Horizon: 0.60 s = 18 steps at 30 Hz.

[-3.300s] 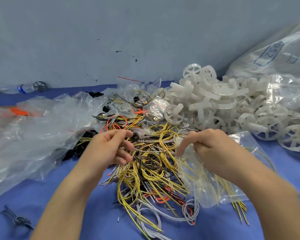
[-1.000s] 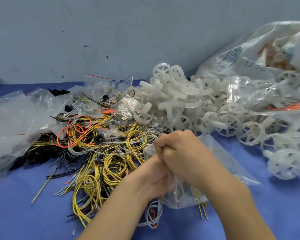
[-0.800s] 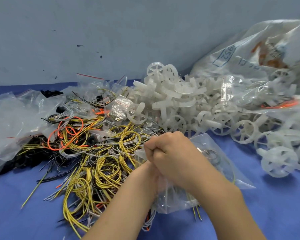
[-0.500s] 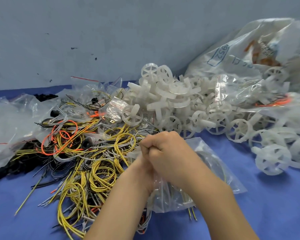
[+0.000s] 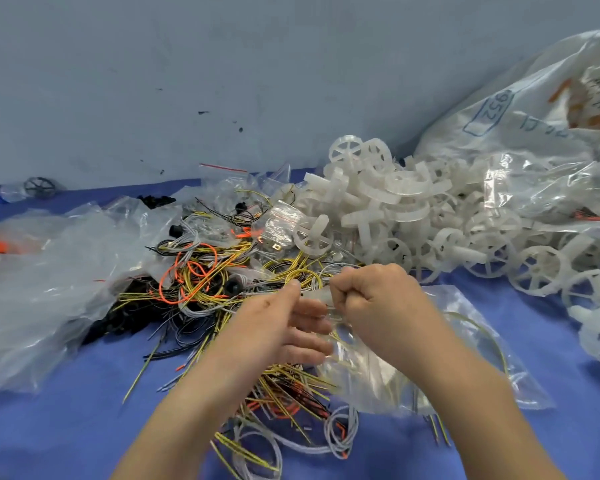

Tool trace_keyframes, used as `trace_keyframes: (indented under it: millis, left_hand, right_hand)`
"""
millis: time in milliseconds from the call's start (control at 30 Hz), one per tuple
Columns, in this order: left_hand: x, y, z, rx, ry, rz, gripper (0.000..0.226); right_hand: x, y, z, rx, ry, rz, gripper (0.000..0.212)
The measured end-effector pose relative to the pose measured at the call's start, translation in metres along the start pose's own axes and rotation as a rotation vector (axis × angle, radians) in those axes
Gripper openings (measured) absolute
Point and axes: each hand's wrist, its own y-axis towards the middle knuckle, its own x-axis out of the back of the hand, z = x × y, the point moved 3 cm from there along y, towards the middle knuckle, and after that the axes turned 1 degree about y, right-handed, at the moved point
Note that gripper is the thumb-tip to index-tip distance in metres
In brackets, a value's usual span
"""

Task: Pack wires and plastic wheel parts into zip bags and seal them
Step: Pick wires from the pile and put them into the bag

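Both hands meet mid-frame: right hand [image 5: 374,299] fingers pinch the clear zip bag [image 5: 430,368] mouth closed, left hand [image 5: 278,327] fingers spread loosely beside it above tangled wires [image 5: 201,278].

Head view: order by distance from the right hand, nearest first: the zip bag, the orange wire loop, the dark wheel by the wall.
1. zip bag: pinched in the right hand.
2. orange wire loop: left, in the wire pile.
3. dark wheel: far left, by the wall.

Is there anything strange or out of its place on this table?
Yes. One dark wheel lies alone far left by the wall, apart from the white wheels. Some yellow wire ends poke out beneath the zip bag.
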Motion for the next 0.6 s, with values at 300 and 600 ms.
trace_keyframes:
  millis: [300,600]
  left_hand:
    - [0.165,-0.006,0.015,-0.198,0.818,-0.78,0.025]
    - [0.19,0.01,0.047,0.0,1.022,-0.925,0.037]
  right_hand:
    - [-0.013,-0.001,0.007,0.0,-0.043,0.068,0.032]
    - [-0.025,-0.001,0.012,-0.011,-0.103,0.123,0.033]
